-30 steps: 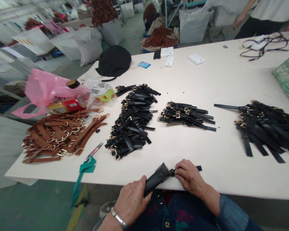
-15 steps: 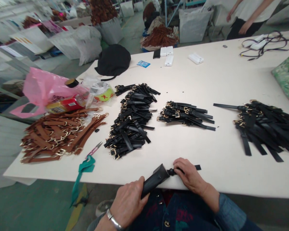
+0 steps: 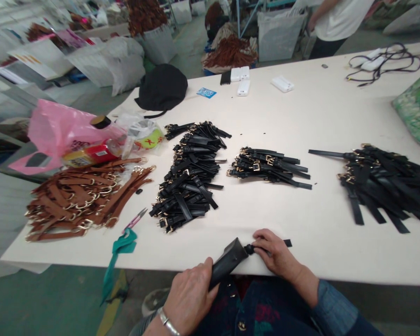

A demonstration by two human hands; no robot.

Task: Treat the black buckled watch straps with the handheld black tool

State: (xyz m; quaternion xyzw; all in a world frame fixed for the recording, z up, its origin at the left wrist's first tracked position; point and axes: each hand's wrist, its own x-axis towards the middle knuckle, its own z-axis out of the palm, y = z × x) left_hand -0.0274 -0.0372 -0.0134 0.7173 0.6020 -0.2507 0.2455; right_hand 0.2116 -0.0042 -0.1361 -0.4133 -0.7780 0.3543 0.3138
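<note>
My left hand (image 3: 191,295), with a silver bracelet at the wrist, is wrapped round a thick black tube-shaped tool (image 3: 227,263) with a slanted, wider end. That end is close to the knotted or looped end of a short black strap (image 3: 249,248); whether they touch I cannot tell. My right hand (image 3: 275,252) pinches this strap, and its flat tail sticks out past the fingers to the right. Beyond my hands lie a long heap of black buckle straps (image 3: 189,172), a smaller bundle of black straps (image 3: 269,168) and a loose black pile (image 3: 381,182) at the right.
Brown straps (image 3: 73,196) with metal rings lie at the left beside a pink bag (image 3: 56,126). Thread snips (image 3: 135,220) and a teal cloth (image 3: 124,242) are near the front edge. A black cap (image 3: 163,88) and white power banks (image 3: 244,87) sit farther back. A person (image 3: 339,21) stands behind the table.
Both hands keep their grips, with the black tool shifted very slightly to the right. The person behind the table has moved left and turned. The view has shifted slightly.
</note>
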